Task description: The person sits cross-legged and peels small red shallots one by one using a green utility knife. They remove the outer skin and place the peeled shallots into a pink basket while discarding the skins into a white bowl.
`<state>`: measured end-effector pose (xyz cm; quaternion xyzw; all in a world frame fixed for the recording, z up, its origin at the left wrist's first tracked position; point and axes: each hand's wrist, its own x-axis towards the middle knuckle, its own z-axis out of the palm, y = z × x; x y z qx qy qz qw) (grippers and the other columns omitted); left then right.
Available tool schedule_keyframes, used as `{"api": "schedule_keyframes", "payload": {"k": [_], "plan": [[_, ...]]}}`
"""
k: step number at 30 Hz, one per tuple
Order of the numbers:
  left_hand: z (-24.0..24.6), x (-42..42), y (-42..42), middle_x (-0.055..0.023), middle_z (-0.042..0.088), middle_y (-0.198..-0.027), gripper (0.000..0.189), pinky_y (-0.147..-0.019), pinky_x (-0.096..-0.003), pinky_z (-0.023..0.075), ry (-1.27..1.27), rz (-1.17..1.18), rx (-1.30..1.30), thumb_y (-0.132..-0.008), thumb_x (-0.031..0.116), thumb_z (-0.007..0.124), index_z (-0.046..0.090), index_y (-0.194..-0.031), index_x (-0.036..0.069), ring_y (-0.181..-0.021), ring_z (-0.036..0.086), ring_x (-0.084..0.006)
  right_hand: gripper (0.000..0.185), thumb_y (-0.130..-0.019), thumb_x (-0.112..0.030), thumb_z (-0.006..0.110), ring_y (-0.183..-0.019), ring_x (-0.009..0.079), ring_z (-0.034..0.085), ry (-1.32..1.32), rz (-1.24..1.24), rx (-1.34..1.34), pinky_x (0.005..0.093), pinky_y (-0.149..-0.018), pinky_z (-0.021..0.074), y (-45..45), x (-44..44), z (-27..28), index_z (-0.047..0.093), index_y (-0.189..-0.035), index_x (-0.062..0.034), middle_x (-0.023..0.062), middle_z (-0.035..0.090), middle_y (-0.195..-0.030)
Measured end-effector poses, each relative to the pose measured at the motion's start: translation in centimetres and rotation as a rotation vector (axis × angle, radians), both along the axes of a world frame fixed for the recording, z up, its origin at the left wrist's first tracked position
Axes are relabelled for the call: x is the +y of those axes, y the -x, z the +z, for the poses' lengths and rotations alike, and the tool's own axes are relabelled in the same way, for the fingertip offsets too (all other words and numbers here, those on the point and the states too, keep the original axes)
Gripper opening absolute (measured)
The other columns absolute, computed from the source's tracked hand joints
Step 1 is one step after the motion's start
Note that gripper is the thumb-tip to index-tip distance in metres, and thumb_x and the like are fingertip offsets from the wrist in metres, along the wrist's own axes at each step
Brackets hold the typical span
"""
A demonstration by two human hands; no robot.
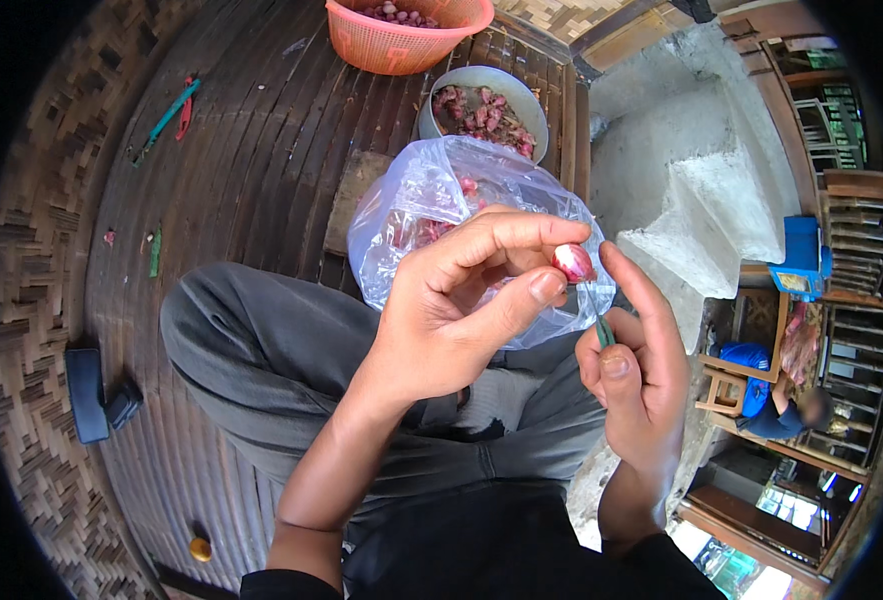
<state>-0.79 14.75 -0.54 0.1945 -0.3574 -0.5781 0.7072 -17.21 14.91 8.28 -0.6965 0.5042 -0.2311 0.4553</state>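
Note:
Between the thumb and fingers of my left hand [464, 292] is a small red shallot [573, 262], with a pale patch on its upper left side. My right hand [632, 367] grips a small knife [604, 330] by its green handle. Its thin blade points up to the underside of the shallot; whether it cuts in cannot be seen. Below both hands a clear plastic bag [404, 187] stands open in front of my crossed legs. Some red shallots [434, 231] show through its film, partly covered by my left hand.
Beyond the bag are a metal basin [542, 124] of shallots and peelings and an orange plastic basket [392, 49] of shallots. A teal tool [167, 120] and a dark phone [86, 394] lie on the slatted floor [261, 135]. Concrete steps [700, 217] drop at right; a person [775, 416] sits beyond.

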Motion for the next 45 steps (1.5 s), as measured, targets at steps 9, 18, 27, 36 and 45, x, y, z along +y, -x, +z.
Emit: {"api": "schedule_keyframes", "payload": {"k": [9, 18, 27, 36, 45], "plan": [[0.0, 0.2, 0.1, -0.0059, 0.060, -0.102, 0.029, -0.084, -0.0234, 0.0445, -0.007, 0.050, -0.028, -0.086, -0.002, 0.062, 0.061, -0.115, -0.003, -0.092, 0.057, -0.0102, 0.057, -0.091, -0.022, 0.059, -0.062, 0.0060, 0.042, 0.015, 0.015, -0.014, 0.0217, -0.059, 0.0350, -0.3, 0.2, 0.0, 0.039, -0.139, -0.0011, 0.0034, 0.055, -0.079], [-0.4, 0.0, 0.2, -0.0062, 0.061, -0.100, 0.027, -0.079, -0.0237, 0.0433, 0.019, 0.145, -0.111, -0.085, -0.002, 0.064, 0.063, -0.112, -0.002, -0.083, 0.053, -0.0087, 0.057, -0.090, -0.016, 0.057, -0.063, 0.0055, 0.042, -0.016, 0.001, -0.029, 0.0216, -0.059, 0.0355, 0.3, 0.3, -0.6, 0.036, -0.141, -0.0018, 0.0029, 0.055, -0.078], [-0.4, -0.3, -0.3, -0.0040, 0.063, -0.093, 0.026, -0.077, -0.0227, 0.0428, 0.051, 0.240, -0.155, -0.084, 0.001, 0.066, 0.063, -0.110, -0.002, -0.078, 0.052, -0.0072, 0.055, -0.092, -0.017, 0.057, -0.063, 0.0053, 0.041, -0.019, -0.083, -0.032, 0.0211, -0.058, 0.0328, 1.1, 0.1, -1.7, 0.036, -0.141, -0.0027, -0.0012, 0.043, -0.064], [-0.3, 0.1, 0.5, -0.0006, 0.063, -0.092, 0.028, -0.078, -0.0220, 0.0428, 0.007, 0.124, -0.023, -0.086, 0.001, 0.065, 0.059, -0.113, -0.002, -0.080, 0.052, -0.0051, 0.053, -0.089, -0.018, 0.062, -0.072, 0.0114, 0.055, 0.195, 0.030, 0.031, 0.0260, -0.070, 0.0471, -0.4, 0.8, -0.8, 0.043, -0.136, -0.0032, 0.0116, 0.054, -0.132], [-0.5, 0.1, 0.6, -0.0002, 0.062, -0.092, 0.029, -0.077, -0.0217, 0.0426, 0.016, 0.136, -0.040, -0.085, 0.001, 0.065, 0.059, -0.113, -0.002, -0.079, 0.052, -0.0049, 0.052, -0.088, -0.014, 0.062, -0.079, 0.0161, 0.060, 0.317, 0.028, 0.117, 0.0291, -0.075, 0.0488, -0.9, 0.6, -0.5, 0.044, -0.135, -0.0046, 0.0138, 0.056, -0.128]]}}
